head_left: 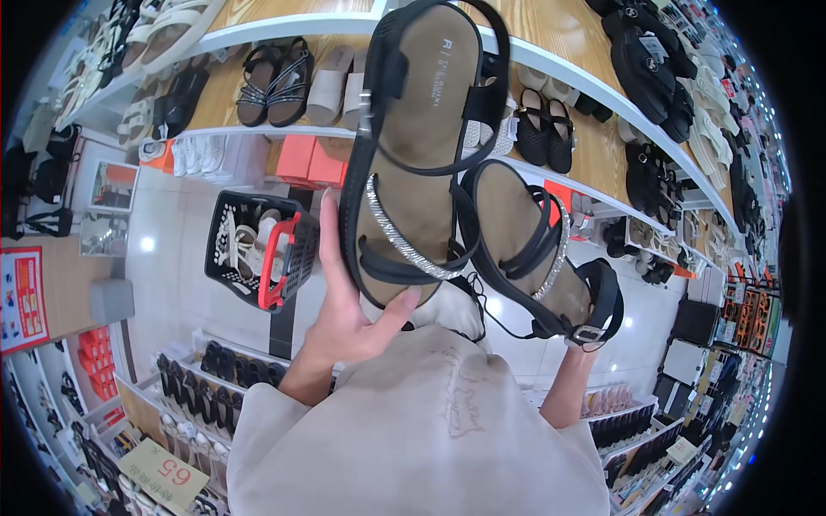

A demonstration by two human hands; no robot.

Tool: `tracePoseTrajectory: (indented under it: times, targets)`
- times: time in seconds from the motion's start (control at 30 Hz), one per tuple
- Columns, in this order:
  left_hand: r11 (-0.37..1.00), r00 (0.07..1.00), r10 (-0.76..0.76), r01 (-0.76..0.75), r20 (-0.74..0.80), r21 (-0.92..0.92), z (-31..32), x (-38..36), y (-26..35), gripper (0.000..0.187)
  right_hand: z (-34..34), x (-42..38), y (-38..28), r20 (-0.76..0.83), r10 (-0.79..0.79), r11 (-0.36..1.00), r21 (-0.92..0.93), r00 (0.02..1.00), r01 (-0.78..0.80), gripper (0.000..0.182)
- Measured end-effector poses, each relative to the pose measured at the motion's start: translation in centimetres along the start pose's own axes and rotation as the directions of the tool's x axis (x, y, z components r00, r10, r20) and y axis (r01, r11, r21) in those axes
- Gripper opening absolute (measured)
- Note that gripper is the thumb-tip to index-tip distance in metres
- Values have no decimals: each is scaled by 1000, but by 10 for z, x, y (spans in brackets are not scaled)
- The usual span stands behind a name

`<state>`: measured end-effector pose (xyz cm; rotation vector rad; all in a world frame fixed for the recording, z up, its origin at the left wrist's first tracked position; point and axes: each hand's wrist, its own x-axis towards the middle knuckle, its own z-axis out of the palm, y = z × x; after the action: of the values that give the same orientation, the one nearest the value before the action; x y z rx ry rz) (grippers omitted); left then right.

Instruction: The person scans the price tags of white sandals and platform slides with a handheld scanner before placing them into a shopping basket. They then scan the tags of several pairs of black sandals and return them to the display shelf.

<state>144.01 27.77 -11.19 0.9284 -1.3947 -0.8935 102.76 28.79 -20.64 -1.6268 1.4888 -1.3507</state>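
Note:
My left hand (353, 314) grips a black strappy sandal (417, 181) by its toe end, thumb on the tan insole and fingers along the outer edge. A glittering silver strap crosses this sandal, and an "R" is printed near its heel. Beside it, a matching black sandal (508, 206) is held up at a tilt, its buckle towards me. My right forearm (568, 387) rises to the back of that second sandal, which hides my right hand and its fingers. The two sandals overlap at the middle of the view.
A black shopping basket (228, 284) with a red handle stands on the tiled floor, holding light-coloured shoes. Wooden shelves (559, 77) with sandals and shoes curve across the front. Lower shoe racks (198, 387) flank me, one with a price card (163, 476). Red boxes (310, 161) sit under the shelf.

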Motion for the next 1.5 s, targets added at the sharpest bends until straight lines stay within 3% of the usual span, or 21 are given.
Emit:
tracePoseTrajectory:
  times: [0.03,0.1,0.17,0.23,0.33,0.5,0.6,0.67,0.7,0.8,0.97,1.03,1.1,1.17,1.2,1.23,1.27,1.3,1.43,1.5]
  targets:
    - [1000,1000,-4,4,-8,6,3,-4,2,108,-8,-8,7,10,0,1000,5,1000,0,75]
    - [991,999,-16,22,-49,131,9,-11,5,110,-22,-20,18,101,264,903,325,959,-283,74]
    - [975,993,16,10,-115,220,15,-17,8,105,-29,-29,28,267,462,635,567,846,-525,74]
    - [903,989,-57,110,-137,416,19,-27,12,99,-29,-38,25,306,524,615,510,795,-601,70]
    - [896,984,-60,128,-168,426,27,-47,1,92,-26,-53,7,342,575,535,531,743,-657,67]
    - [866,983,-80,150,-162,478,35,-86,-1,83,-42,-96,-13,313,585,571,496,748,-655,57]
    - [909,986,-165,162,-26,385,30,-107,4,76,-57,-119,-7,318,575,616,439,754,-655,57]
    - [907,908,-413,417,-71,59,27,-122,12,69,-63,-129,-7,327,563,641,406,759,-651,58]
    - [904,906,-418,422,-71,65,23,-130,11,69,-64,-128,-14,350,572,630,392,742,-671,60]
    - [848,883,-470,451,-1,-279,8,-150,12,69,-71,-135,-18,393,569,631,354,722,-690,67]
    - [866,878,-471,440,-89,-239,-26,-161,34,72,-66,-132,-42,473,530,713,201,704,-672,76]
    - [873,869,-473,441,-141,-208,-53,-174,34,70,-62,-126,-49,596,459,760,120,658,-639,75]
    - [805,826,-558,514,-81,-296,-86,-194,26,61,-53,-119,-57,645,444,747,117,622,-655,74]
    - [783,792,-591,518,-151,-344,-96,-207,24,58,-41,-112,-59,762,361,748,108,538,-655,72]
    - [688,727,-673,546,-138,-478,-103,-218,20,56,-32,-112,-63,788,408,676,80,462,-733,69]
    - [575,656,-747,554,-110,-602,-111,-232,14,54,-19,-113,-63,793,409,670,73,450,-738,69]
    - [554,614,-776,555,-144,-621,-117,-253,1,51,-6,-114,-63,827,339,732,67,448,-678,70]
    - [596,681,-723,532,-113,-601,-113,-250,11,49,8,-116,-63,859,267,789,66,438,-611,72]
    - [562,664,-748,644,13,-519,-163,-277,6,52,84,-125,-86,863,254,820,47,437,-571,81]
    - [468,645,-764,584,29,-663,-197,-291,0,51,125,-133,-101,858,263,815,48,442,-577,81]
